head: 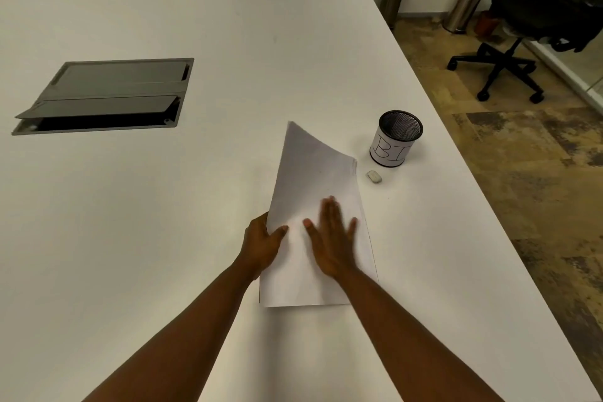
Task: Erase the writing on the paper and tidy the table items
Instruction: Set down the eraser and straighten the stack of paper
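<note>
A white sheet of paper (310, 173) lies on the white table (163, 238), its far left part lifted and curled up; no writing shows on it. My left hand (262, 243) pinches the paper's left edge, thumb on top. My right hand (331, 238) lies flat on the sheet with fingers spread, slightly blurred. A small white eraser (374, 176) rests on the table just right of the paper. Behind it stands a black mesh cup (395, 139) with a white label lettered "BI".
A grey cable hatch (107, 95) is set into the table at the left, its lid partly raised. The table's right edge runs diagonally past the cup. Beyond it are patterned floor, two metal bins (465, 6), an office chair (535, 26) and a plant.
</note>
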`<state>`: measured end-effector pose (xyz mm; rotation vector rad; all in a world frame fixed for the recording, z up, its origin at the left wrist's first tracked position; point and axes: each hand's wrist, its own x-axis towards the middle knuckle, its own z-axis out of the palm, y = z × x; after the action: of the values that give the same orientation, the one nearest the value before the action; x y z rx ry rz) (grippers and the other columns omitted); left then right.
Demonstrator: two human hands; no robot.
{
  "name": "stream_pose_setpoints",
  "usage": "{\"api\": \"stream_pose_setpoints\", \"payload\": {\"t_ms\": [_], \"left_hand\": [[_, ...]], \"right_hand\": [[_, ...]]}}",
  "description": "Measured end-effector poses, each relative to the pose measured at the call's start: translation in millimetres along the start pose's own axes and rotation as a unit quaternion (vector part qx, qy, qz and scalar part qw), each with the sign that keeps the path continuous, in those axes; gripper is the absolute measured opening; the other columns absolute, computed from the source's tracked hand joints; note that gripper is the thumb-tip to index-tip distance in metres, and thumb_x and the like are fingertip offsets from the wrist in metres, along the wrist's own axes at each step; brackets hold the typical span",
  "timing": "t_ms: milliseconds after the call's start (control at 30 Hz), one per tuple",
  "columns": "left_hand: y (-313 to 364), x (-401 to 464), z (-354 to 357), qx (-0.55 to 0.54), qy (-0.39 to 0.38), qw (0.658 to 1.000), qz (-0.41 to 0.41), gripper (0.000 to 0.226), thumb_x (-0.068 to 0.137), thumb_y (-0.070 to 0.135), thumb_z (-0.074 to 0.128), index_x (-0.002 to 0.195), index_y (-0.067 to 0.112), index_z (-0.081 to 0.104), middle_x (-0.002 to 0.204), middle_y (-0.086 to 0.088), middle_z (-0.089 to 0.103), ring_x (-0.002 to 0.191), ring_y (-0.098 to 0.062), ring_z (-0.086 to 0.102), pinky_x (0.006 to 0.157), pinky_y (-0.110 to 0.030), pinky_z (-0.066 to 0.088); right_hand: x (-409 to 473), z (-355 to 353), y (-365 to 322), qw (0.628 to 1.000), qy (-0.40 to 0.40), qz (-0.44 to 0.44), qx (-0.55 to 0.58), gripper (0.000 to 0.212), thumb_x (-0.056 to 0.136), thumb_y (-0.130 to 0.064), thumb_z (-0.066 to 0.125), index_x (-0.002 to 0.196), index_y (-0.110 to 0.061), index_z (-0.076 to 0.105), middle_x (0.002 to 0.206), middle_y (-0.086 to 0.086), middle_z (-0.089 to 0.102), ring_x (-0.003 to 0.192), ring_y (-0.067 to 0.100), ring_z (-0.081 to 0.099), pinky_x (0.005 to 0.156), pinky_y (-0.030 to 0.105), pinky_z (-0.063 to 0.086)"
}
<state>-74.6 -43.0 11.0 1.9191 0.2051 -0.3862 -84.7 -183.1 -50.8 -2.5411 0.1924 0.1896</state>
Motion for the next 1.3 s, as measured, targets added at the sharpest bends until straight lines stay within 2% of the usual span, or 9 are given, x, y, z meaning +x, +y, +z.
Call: {"api": "stream_pose_setpoints", "payload": {"t_ms": [67, 133, 200, 367, 600, 867, 1067, 1234, 1301], "left_hand": [[0.1, 1.0, 0.7, 0.009, 0.001, 1.0, 0.003, 0.037, 0.09, 0.012, 0.055, 0.126, 0.005, 0.052, 0.121, -0.015, 0.061, 0.106, -0.033, 0.059, 0.091, -0.04, 0.049], [1.4, 1.7, 1.3, 0.01, 0.007, 1.0, 0.0, 0.038, 0.09, 0.013, 0.055, 0.127, 0.005, 0.05, 0.124, -0.016, 0.06, 0.11, -0.035, 0.057, 0.093, -0.041, 0.048], [2.8, 2.2, 3.6, 0.003, 0.014, 1.0, -0.002, 0.038, 0.09, 0.012, 0.055, 0.127, 0.004, 0.05, 0.124, -0.016, 0.059, 0.111, -0.035, 0.057, 0.091, -0.038, 0.047], [7.9, 0.0, 6.4, -0.016, 0.019, 1.0, 0.003, 0.039, 0.089, 0.01, 0.055, 0.127, 0.002, 0.049, 0.115, -0.008, 0.058, 0.109, -0.033, 0.056, 0.089, -0.035, 0.047], [7.4, 1.6, 3.6, -0.032, 0.024, 0.999, 0.005, 0.037, 0.089, 0.01, 0.056, 0.125, 0.003, 0.052, 0.122, -0.017, 0.06, 0.106, -0.033, 0.058, 0.09, -0.039, 0.049], [15.9, -1.3, 9.3, -0.033, 0.007, 0.999, 0.025, 0.037, 0.089, 0.014, 0.058, 0.124, 0.005, 0.052, 0.108, -0.008, 0.059, 0.095, -0.025, 0.057, 0.086, -0.037, 0.049], [15.0, 0.0, 6.2, -0.028, 0.016, 0.999, 0.027, 0.034, 0.089, 0.01, 0.057, 0.122, 0.004, 0.054, 0.105, -0.007, 0.06, 0.092, -0.025, 0.058, 0.082, -0.034, 0.048], [14.7, 2.5, 8.1, -0.05, 0.018, 0.998, 0.021, 0.037, 0.088, 0.011, 0.058, 0.124, 0.003, 0.052, 0.105, -0.006, 0.058, 0.095, -0.026, 0.057, 0.084, -0.036, 0.048], [15.8, 2.8, 8.2, -0.065, 0.019, 0.998, 0.016, 0.035, 0.088, 0.01, 0.057, 0.123, 0.003, 0.053, 0.104, -0.007, 0.059, 0.093, -0.026, 0.057, 0.082, -0.035, 0.048]], "right_hand": [[-1.0, -4.8, 15.7, 0.992, 0.006, 0.121, -0.037, 0.08, 0.087, -0.062, 0.008, 0.143, -0.006, -0.003, 0.157, 0.011, -0.003, 0.145, 0.019, -0.005, 0.115, 0.053, -0.007], [-4.2, -4.9, 17.1, 0.985, 0.062, 0.157, -0.036, 0.09, 0.082, -0.068, -0.001, 0.143, -0.002, -0.001, 0.156, 0.016, 0.001, 0.145, 0.023, -0.003, 0.116, 0.052, -0.006], [-6.7, -2.6, 8.2, 0.993, 0.092, 0.077, 0.003, 0.108, 0.063, -0.078, -0.021, 0.142, -0.005, -0.005, 0.155, 0.013, -0.005, 0.144, 0.021, -0.007, 0.115, 0.044, -0.011], [-16.6, 0.9, -12.8, 0.993, -0.003, -0.112, 0.027, 0.097, 0.06, -0.08, -0.022, 0.136, -0.02, -0.019, 0.146, -0.007, -0.023, 0.139, 0.007, -0.018, 0.111, 0.039, -0.02], [-5.7, -18.5, 34.2, 0.98, 0.051, 0.186, -0.045, 0.077, 0.091, -0.056, 0.019, 0.143, -0.003, 0.001, 0.156, 0.014, 0.002, 0.145, 0.021, -0.002, 0.116, 0.052, -0.008], [20.2, -31.0, -12.1, 0.995, 0.045, -0.086, 0.036, 0.099, 0.067, -0.079, -0.011, 0.143, -0.016, -0.009, 0.146, -0.008, -0.019, 0.138, 0.005, -0.015, 0.11, 0.04, -0.019], [13.2, -27.0, 21.6, 0.974, 0.066, 0.209, 0.063, 0.077, 0.091, -0.055, 0.02, 0.143, -0.002, -0.001, 0.156, 0.014, -0.001, 0.145, 0.021, -0.004, 0.117, 0.049, -0.006], [1.2, -21.2, 13.9, 0.996, 0.069, -0.051, 0.01, 0.101, 0.067, -0.077, -0.014, 0.143, -0.011, -0.007, 0.149, -0.002, -0.015, 0.141, 0.012, -0.012, 0.113, 0.041, -0.014], [2.2, -17.1, 23.2, 0.998, 0.052, -0.032, -0.015, 0.1, 0.069, -0.077, -0.013, 0.144, -0.011, -0.005, 0.152, 0.0, -0.011, 0.142, 0.012, -0.009, 0.114, 0.045, -0.011]]}}
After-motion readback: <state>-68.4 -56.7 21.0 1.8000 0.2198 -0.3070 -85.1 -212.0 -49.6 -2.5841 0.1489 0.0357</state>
